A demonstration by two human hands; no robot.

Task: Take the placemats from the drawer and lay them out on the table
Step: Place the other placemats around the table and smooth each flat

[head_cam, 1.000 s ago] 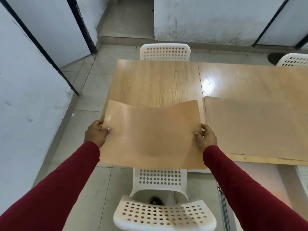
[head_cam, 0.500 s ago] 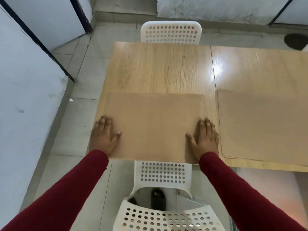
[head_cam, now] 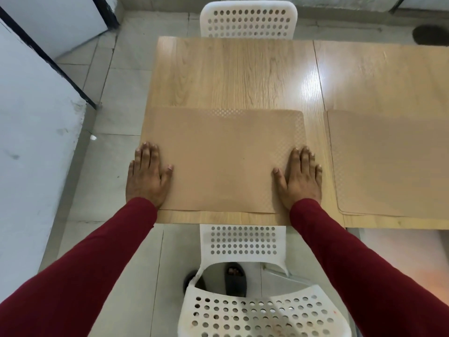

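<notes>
Two flat hands pressed the near ends of a tan, rectangular, fine-textured placemat (head_cam: pixel 223 161) lying on the pale wood-grain counter (head_cam: pixel 238 74); the left hand (head_cam: pixel 145 178) lay palm down with fingers spread over the mat's left edge, partly overhanging the counter's side, and the right hand (head_cam: pixel 298 178) lay the same way on the mat's right edge; neither hand gripped anything, both being fully open and simply resting on the mat. The mat sat squarely before the near white perforated plastic chair (head_cam: pixel 245 242), its front edge just inside the counter's front edge, with a thin strip of wood showing; its left edge ran close to the counter's left side. Just beside it on the right, apart by a narrow band of bare wood, lay what looked like a stack of more tan placemats (head_cam: pixel 393 161), since doubled edges showed at its near corner. To finish this step well, the palms probably needed to smooth outward so no bow remained, keep the front edge parallel to the counter's edge, and lift straight up so the mat did not slide; dragging on release could have skewed it. A second white perforated chair (head_cam: pixel 247 20) stood at the far side.
</notes>
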